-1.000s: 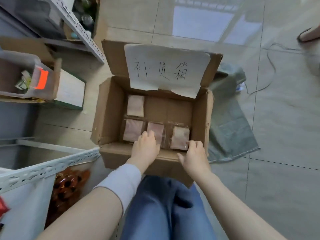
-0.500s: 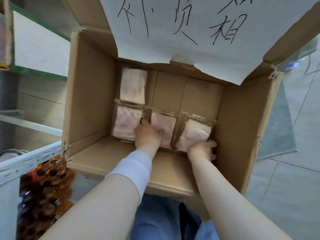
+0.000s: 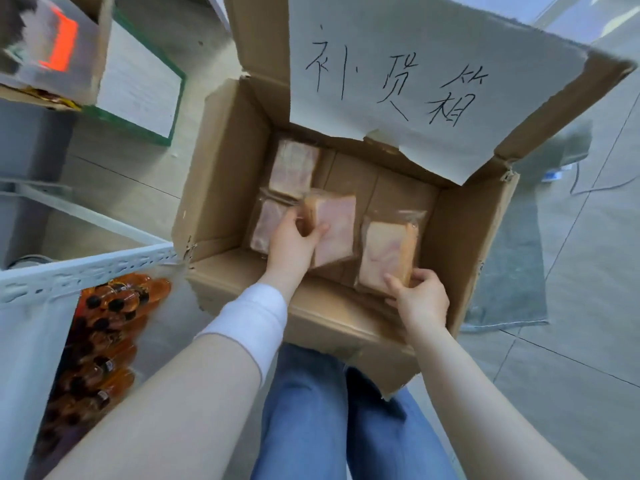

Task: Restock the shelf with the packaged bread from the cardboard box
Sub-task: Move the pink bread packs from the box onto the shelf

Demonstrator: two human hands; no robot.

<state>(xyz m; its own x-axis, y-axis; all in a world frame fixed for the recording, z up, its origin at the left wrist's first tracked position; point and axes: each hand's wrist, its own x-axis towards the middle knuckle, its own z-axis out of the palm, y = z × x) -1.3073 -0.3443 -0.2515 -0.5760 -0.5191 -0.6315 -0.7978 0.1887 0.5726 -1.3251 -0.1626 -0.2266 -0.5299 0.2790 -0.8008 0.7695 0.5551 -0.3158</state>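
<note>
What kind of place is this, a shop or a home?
Probably a small shop or its stockroom: a metal shelf holds many bottles, and a cardboard box holds wrapped bread.

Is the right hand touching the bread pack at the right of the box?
Touching. In the head view the right hand pinches the lower edge of the right bread pack between thumb and fingers.

Beyond the left hand point(image 3: 294, 245) and the right hand point(image 3: 420, 301), the floor of the cardboard box point(image 3: 391, 192) lies bare up to the far wall. The paper-covered flap point(image 3: 398, 98) hangs over that far edge. There is only a narrow gap between the left bread pack point(image 3: 334, 233), gripped by the left hand, and the right bread pack point(image 3: 381, 254), pinched by the right hand. Two flat bread packs point(image 3: 294, 168) fill the floor left of the left hand. The right box wall point(image 3: 474, 237) stands close beside the right hand.
</note>
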